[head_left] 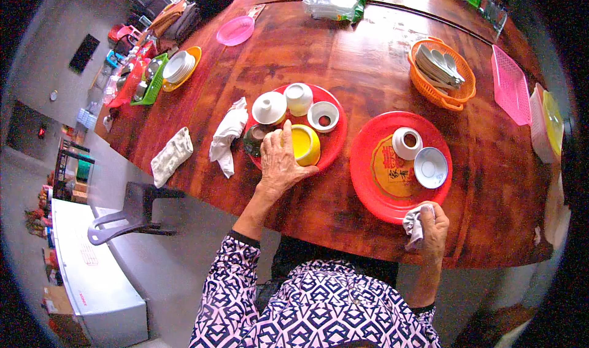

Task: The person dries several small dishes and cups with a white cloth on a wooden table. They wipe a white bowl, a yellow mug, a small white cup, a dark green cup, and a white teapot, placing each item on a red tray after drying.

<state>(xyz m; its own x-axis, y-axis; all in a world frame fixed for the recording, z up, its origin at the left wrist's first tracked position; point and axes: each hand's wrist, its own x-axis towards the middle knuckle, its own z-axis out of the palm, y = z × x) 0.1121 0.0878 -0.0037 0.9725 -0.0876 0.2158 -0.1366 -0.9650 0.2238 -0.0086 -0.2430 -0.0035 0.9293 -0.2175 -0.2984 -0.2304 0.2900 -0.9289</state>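
Note:
My left hand (278, 158) reaches over a round red tray (336, 106), its fingers and thumb curved round the side of a yellow cup (305, 144). Partly hidden behind these fingers is a dark cup (253, 141). The same tray carries a white lidded-looking piece (269, 107), an overturned white cup (299, 98) and a white cup with a dark reddish inside (323, 116). Bunched in my closed right hand (434, 226) is a white cloth (413, 227), beside the near rim of a second red tray (363, 182). On that one sit a white-and-brown cup (407, 143) and a small white bowl (431, 168).
Two crumpled cloths (229, 136) (172, 156) lie left of the trays. Farther off are an orange basket of spoons (442, 72), a pink basket (510, 84), stacked white dishes (179, 66), a pink plate (235, 30) and a plastic-wrapped pack (333, 4). A grey chair (138, 210) stands by the table's left edge.

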